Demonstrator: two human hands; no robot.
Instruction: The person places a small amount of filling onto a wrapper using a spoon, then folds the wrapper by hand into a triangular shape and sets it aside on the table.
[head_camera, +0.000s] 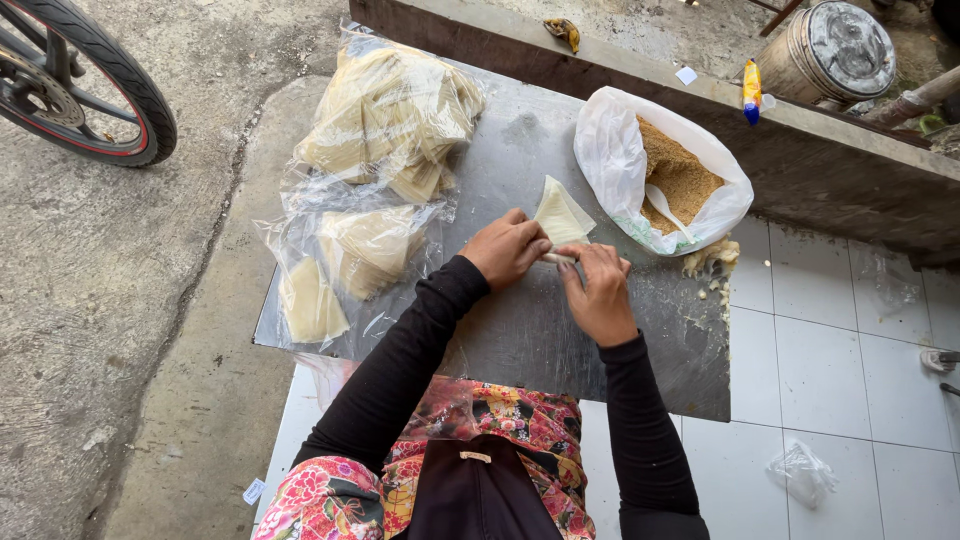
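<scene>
both hands (555, 268) on pale wrapper (562, 215)

Soft even daylight, faint shadows, sharp focus, slight wide-angle bending at edges.

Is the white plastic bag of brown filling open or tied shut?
Open. The white plastic bag has its mouth spread wide, exposing the brown filling, with a pale spoon lying inside.

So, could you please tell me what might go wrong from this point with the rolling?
The thin wrapper pinched by both hands, left and right, might tear or unroll. The open bag of brown filling sits close to the right hand and could be knocked over. Crumbs lying beside it may stick to the roll.
</scene>
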